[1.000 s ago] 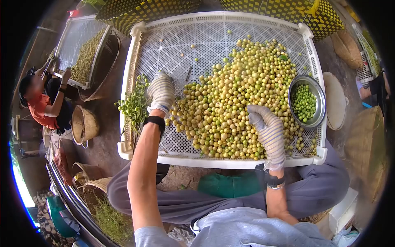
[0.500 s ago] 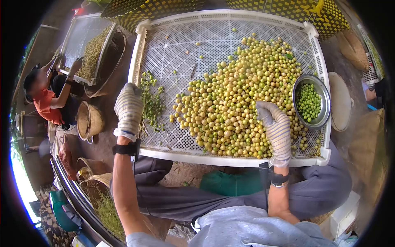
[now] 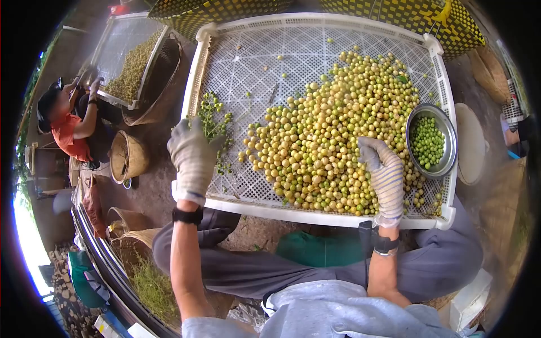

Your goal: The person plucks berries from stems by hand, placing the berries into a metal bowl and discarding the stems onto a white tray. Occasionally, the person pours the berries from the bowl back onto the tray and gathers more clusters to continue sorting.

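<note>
A white perforated plastic tray point(image 3: 248, 73) lies across my lap, with a wide heap of small round yellow-green fruits point(image 3: 321, 146) on it. My left hand point(image 3: 193, 158), in a striped glove, is over the tray's left edge with fingers spread, slightly blurred. Beside it lie thin green stems bearing small fruits point(image 3: 211, 115), partly covered by the hand. My gloved right hand point(image 3: 384, 177) rests at the heap's right side, fingers curled together; whatever is between the fingertips is hidden. A metal bowl point(image 3: 412, 135) of smaller, greener fruits sits on the tray's right side.
Yellow-and-black woven baskets point(image 3: 220, 14) stand beyond the tray. At left, a person in an orange top point(image 3: 73, 135) works at another fruit-covered tray point(image 3: 112, 48). A wicker basket point(image 3: 128, 158) is on the floor nearby. Green cloth point(image 3: 315, 250) lies under the tray's near edge.
My left hand has moved inward from the tray's left rim, and its curled fingers have spread. My right hand stays curled at the heap. The whole view has shifted slightly.
</note>
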The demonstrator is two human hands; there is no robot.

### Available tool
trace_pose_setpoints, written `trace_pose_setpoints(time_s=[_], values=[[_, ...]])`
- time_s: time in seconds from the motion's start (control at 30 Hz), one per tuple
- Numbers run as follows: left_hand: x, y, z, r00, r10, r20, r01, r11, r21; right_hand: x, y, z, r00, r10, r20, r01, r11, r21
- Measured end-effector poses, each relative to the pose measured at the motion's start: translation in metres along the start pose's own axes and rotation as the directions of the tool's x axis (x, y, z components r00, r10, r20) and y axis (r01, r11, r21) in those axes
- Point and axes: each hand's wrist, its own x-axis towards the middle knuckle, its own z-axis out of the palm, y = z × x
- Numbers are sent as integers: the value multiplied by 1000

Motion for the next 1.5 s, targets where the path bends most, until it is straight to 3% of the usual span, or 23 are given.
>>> trace_pose_setpoints(time_s=[0.03,0.1,0.23,0.27,0.3,0.4,0.43,0.5,0.57,0.63,0.7,0.8,0.83,0.9,0.97,1.03,1.1,1.17,1.23,1.33,1.4,1.43,1.5], values=[[11,12,0,1000,-2,0,2,1000,0,1,3,2,1000,7,-1,-7,1000,4],[40,34,0,972,9,234,93,901,-425,1,2,6,1000,6,-1,-6,1000,13],[71,83,68,998,-60,-6,53,913,-404,-3,-5,4,999,-36,7,36,999,-8],[73,91,69,994,-80,78,104,915,-390,-3,-3,4,999,-45,8,45,999,-11],[74,95,84,992,-125,-14,110,916,-385,-3,-1,4,998,-55,12,56,998,-12],[82,95,104,992,-111,-57,74,892,-447,-2,1,2,1000,-30,-7,30,1000,-7],[84,95,107,996,-81,-43,59,928,-367,-2,0,1,1000,-13,-12,13,1000,-8],[82,94,106,998,-55,-26,45,958,-282,-2,-1,0,1000,1,-6,-1,1000,8],[74,89,106,990,82,-118,-102,980,-173,-1,1,0,1000,6,14,-6,999,31],[50,76,85,992,17,-126,-64,923,-379,1,7,-2,1000,-8,8,8,1000,-2],[21,57,33,965,2,-262,-89,943,-322,0,6,-3,1000,26,15,-27,1000,13],[5,13,23,909,-4,-417,-266,765,-586,2,10,-4,999,46,10,-47,998,36],[-3,6,15,978,-58,-201,-112,666,-737,2,10,-2,999,46,7,-46,998,37],[-17,8,-4,984,-22,177,178,97,-979,1,3,2,1000,-3,14,3,1000,20],[-37,22,-19,969,116,219,223,-16,-975,-5,-5,11,996,-71,45,68,996,61],[-60,52,-30,960,159,232,244,-58,-968,-14,-24,23,985,18,170,-61,966,252],[-81,78,-23,964,221,148,138,63,-988,-24,-35,37,969,-36,243,-64,917,394],[-99,101,-24,956,227,-186,-270,428,-862,-32,-40,46,949,-95,300,-23,930,368],[-112,110,-35,944,242,-223,-317,489,-813,-35,-42,47,953,44,301,-140,942,306],[-124,112,-43,948,256,-189,-297,500,-813,-30,-41,34,922,88,376,-166,969,181],[-131,113,-43,935,276,-222,-339,516,-787,-32,-30,40,913,-98,397,-77,912,402],[-133,115,-43,923,290,-254,-376,535,-757,-34,-25,45,897,-83,435,-179,830,528],[-136,116,-42,934,291,-207,-337,525,-781,-34,-25,45,884,-39,466,-196,874,444]])
